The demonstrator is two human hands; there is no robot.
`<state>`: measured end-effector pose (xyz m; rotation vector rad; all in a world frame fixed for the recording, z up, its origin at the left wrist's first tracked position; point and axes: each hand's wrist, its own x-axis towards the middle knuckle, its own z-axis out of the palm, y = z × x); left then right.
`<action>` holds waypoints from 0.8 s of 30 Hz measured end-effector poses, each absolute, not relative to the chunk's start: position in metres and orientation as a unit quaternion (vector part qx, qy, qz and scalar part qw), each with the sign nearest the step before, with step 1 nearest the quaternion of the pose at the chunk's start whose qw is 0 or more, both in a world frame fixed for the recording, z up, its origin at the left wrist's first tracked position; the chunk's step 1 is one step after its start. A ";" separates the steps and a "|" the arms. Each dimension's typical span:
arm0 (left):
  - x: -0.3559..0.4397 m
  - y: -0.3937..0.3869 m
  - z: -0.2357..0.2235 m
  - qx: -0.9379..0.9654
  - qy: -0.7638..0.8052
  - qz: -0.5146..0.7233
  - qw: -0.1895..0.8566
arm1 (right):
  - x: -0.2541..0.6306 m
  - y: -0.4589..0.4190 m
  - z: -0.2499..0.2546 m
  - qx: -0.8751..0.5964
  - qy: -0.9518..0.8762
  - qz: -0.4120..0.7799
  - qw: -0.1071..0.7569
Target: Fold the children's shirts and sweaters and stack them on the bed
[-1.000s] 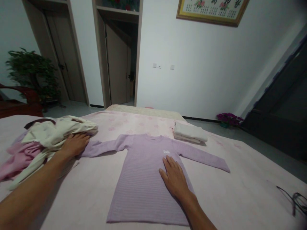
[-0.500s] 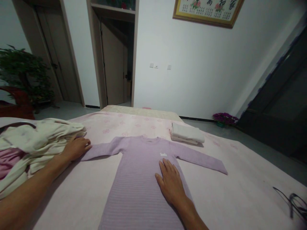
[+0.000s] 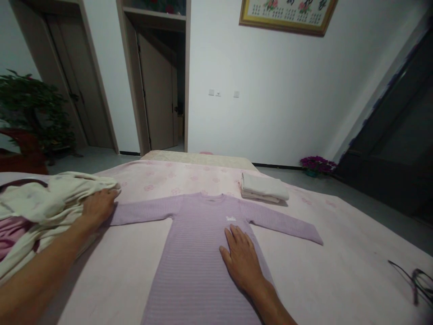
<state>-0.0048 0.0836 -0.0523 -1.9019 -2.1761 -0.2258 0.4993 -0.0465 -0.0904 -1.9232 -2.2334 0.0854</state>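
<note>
From here I see a lilac shirt (image 3: 203, 257), finely striped crosswise, with a white chest motif (image 3: 230, 218), on a pale pink sheet (image 3: 321, 280) printed with deeper pink flowers (image 3: 149, 187). Toward the sheet's left edge I get cream cloth (image 3: 64, 194) beside a stronger pink garment (image 3: 13, 232); near its far edge, white folded cloth (image 3: 265, 186).

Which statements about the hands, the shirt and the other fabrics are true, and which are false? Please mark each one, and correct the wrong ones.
1. The right hand rests on the lavender long-sleeved shirt. True.
2. Both sleeves are folded across the chest. False: they are spread out to the sides.
3. A white emblem is visible on the shirt's chest. True.
4. The left hand is on the folded white cloth. False: it is at the crumpled heap of clothes, near a sleeve's end.
5. The folded white cloth lies beyond the shirt, toward the right. True.
</note>
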 end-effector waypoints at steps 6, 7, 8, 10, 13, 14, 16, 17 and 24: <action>0.103 0.102 -0.078 -0.766 -0.625 -0.145 0.044 | 0.499 -0.047 -0.090 -0.652 -0.751 0.035 0.092; 0.126 0.103 -0.086 -0.787 -0.599 -0.145 0.029 | 0.499 -0.047 -0.089 -0.653 -0.751 0.035 0.091; 0.146 0.103 -0.094 -0.805 -0.576 -0.142 0.016 | 0.499 -0.047 -0.089 -0.653 -0.751 0.036 0.090; 0.176 0.102 -0.108 -0.830 -0.543 -0.132 0.000 | 0.499 -0.047 -0.088 -0.654 -0.751 0.038 0.086; 0.187 0.102 -0.120 -0.840 -0.531 -0.113 -0.009 | 0.499 -0.048 -0.086 -0.651 -0.753 0.042 0.081; 0.181 0.103 -0.121 -0.838 -0.535 -0.105 -0.009 | 0.499 -0.048 -0.086 -0.651 -0.754 0.043 0.081; 0.162 0.106 -0.122 -0.829 -0.551 -0.089 -0.006 | 0.499 -0.048 -0.086 -0.650 -0.754 0.045 0.084; 0.150 0.108 -0.122 -0.822 -0.563 -0.082 -0.002 | 0.499 -0.048 -0.086 -0.651 -0.753 0.045 0.085; 0.065 0.106 -0.122 -0.746 -0.663 -0.058 0.036 | 0.499 -0.050 -0.084 -0.650 -0.754 0.046 0.086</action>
